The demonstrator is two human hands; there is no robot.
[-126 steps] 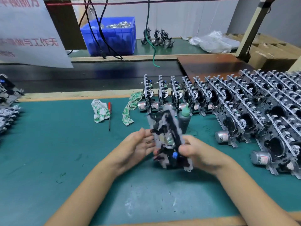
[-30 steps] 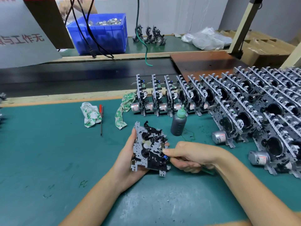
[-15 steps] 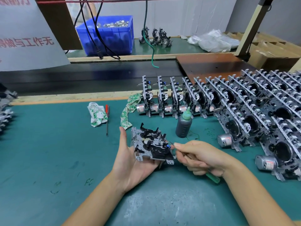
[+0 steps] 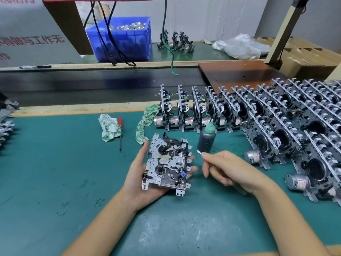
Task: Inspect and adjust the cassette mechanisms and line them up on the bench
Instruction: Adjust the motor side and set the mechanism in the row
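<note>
A cassette mechanism (image 4: pixel 168 163), a metal plate with black parts and a small blue piece, lies face up in my left hand (image 4: pixel 136 182). The thumb runs along its left edge and the fingertips curl up at its right edge. My right hand (image 4: pixel 230 172) grips a thin green-handled tool (image 4: pixel 240 191). The tool's tip points up-left, a short way right of the mechanism and not touching it. Many finished mechanisms (image 4: pixel 221 111) stand on edge in rows at the right of the green bench mat (image 4: pixel 55 172).
A dark bottle with a green cap (image 4: pixel 206 139) stands just beyond my right hand. A red screwdriver (image 4: pixel 120 130) and two patterned rags (image 4: pixel 108 129) lie farther left. More mechanisms (image 4: pixel 5 122) sit at the left edge. A dark conveyor belt (image 4: pixel 92 85) and a blue crate (image 4: pixel 125 37) are behind.
The mechanism went from upright in both hands to flat in my left palm. My right hand brought a tool to it and has now drawn the tip away to the right.
</note>
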